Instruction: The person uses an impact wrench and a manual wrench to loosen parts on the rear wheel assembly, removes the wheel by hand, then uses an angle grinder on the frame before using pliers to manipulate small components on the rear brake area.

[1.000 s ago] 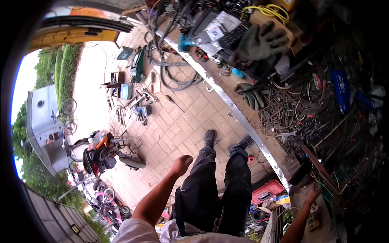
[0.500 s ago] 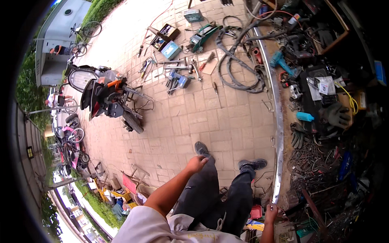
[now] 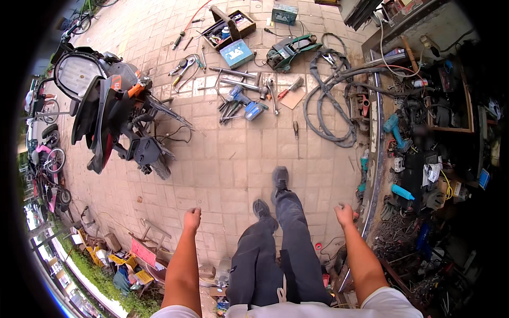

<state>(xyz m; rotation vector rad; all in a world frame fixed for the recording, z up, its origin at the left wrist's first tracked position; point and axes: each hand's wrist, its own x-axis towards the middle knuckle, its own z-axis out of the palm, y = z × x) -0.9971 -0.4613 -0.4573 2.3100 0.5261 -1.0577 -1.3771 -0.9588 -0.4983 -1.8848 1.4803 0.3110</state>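
Note:
My left hand (image 3: 192, 218) hangs over the paving with its fingers curled in; nothing shows in it. On the other side, my right hand (image 3: 345, 213) is also loosely closed, near the metal-edged sill, with no held thing visible. Both hands are apart from the tools. Ahead of my shoes lies a screwdriver (image 3: 297, 139). Beyond it are a blue cordless power tool (image 3: 253, 109), a hammer (image 3: 261, 90), a wrench (image 3: 272, 96) and a red-handled brush (image 3: 290, 89) partly on a piece of cardboard.
A partly stripped motorbike (image 3: 124, 114) stands at left. Further off are an open toolbox (image 3: 241, 26), a blue case (image 3: 237, 53), a green machine (image 3: 291, 52) and looped thick cable (image 3: 313, 108). Cluttered shelving at right holds a teal drill (image 3: 395, 130) and a teal bottle (image 3: 403, 192).
My view has turned right and come nearer the tools. My right hand has risen away from the lower edge, my left has shifted left, and my feet have stepped.

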